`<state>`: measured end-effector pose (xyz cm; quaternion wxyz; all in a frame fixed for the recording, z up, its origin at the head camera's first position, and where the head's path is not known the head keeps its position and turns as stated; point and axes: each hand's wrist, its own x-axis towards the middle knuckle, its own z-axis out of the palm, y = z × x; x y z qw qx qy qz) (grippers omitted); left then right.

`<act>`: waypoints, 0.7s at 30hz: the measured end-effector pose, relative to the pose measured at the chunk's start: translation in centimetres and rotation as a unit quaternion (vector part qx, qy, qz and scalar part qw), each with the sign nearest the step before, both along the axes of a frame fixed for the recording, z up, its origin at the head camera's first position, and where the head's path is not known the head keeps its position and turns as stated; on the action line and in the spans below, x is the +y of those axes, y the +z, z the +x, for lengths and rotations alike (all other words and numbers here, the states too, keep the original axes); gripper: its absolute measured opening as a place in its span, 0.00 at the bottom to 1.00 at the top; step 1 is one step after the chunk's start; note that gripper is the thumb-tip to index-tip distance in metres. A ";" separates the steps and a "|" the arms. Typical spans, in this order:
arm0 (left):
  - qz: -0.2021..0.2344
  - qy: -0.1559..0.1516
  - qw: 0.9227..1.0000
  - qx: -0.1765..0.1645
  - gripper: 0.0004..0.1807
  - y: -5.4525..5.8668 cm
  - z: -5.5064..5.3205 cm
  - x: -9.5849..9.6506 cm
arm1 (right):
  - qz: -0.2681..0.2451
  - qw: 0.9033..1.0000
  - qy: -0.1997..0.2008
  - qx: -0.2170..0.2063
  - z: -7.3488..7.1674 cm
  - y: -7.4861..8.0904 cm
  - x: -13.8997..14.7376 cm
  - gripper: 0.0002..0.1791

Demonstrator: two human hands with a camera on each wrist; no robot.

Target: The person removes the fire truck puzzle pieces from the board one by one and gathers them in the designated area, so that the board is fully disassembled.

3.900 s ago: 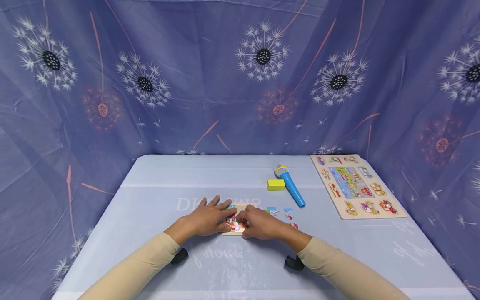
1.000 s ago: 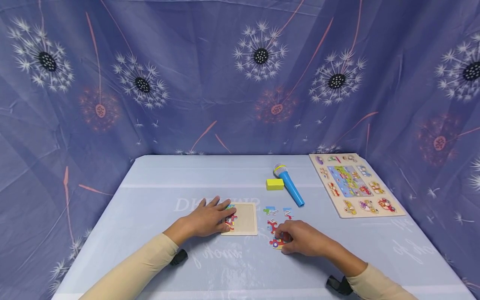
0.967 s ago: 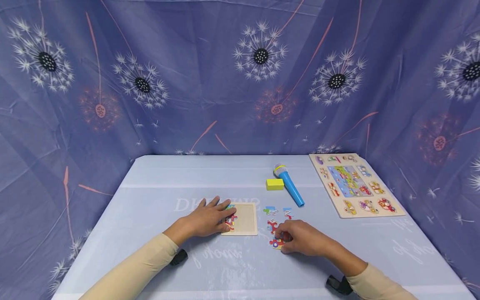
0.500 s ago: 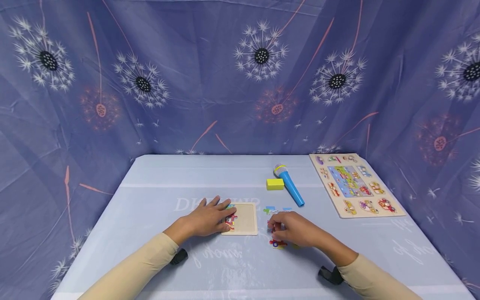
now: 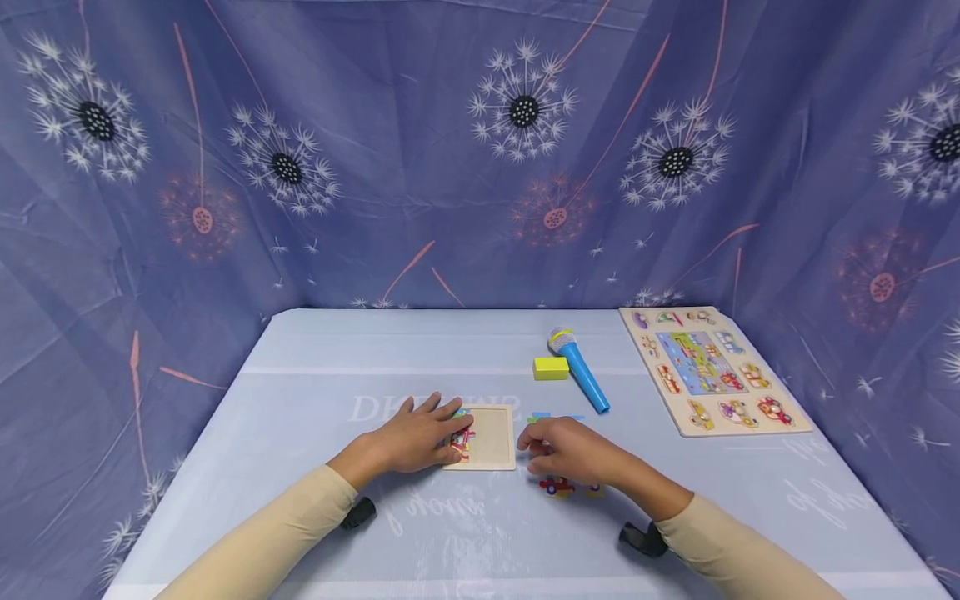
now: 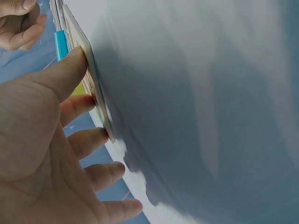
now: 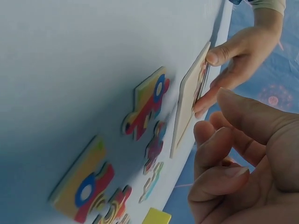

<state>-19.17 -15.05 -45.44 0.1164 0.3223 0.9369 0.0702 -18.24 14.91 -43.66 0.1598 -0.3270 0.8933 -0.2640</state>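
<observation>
My left hand (image 5: 416, 433) rests spread over the left side of a small wooden puzzle tray (image 5: 495, 437). Red and green picture pieces (image 5: 462, 442) show in the tray beside its fingers; the tray's right part is bare wood. In the left wrist view, the thumb (image 6: 74, 70) touches the tray's edge. My right hand (image 5: 573, 450) hovers just right of the tray, fingers loosely bent, with nothing seen in them. Below it lie loose puzzle pieces, such as a red-and-blue one (image 5: 557, 487). The right wrist view shows several of them, including a yellow-edged piece (image 7: 84, 193).
Beyond the loose pieces are a yellow block (image 5: 551, 368) and a blue toy microphone (image 5: 585, 377). At the back right lies a large wooden peg puzzle board (image 5: 678, 408). A patterned curtain (image 5: 420, 167) hangs around the pale table (image 5: 337, 350).
Pieces seen earlier in the middle of the tray now lie on the table to its right. My right hand has come back leftward from those pieces toward the tray. The left hand stays put.
</observation>
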 end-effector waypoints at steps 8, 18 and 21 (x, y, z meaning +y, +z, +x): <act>-0.008 0.005 1.000 0.007 0.33 -0.1 0.3 0.0 | -0.008 1.000 0.010 -0.007 -0.5 -0.5 -1.4 0.16; -0.019 0.031 0.999 0.018 0.36 0.4 0.3 -0.6 | -0.010 0.999 -0.042 -0.010 -2.6 -0.2 -4.0 0.27; -0.022 0.042 0.999 0.018 0.37 0.9 0.3 -0.8 | -0.005 0.998 -0.065 -0.007 -3.5 0.0 -5.0 0.33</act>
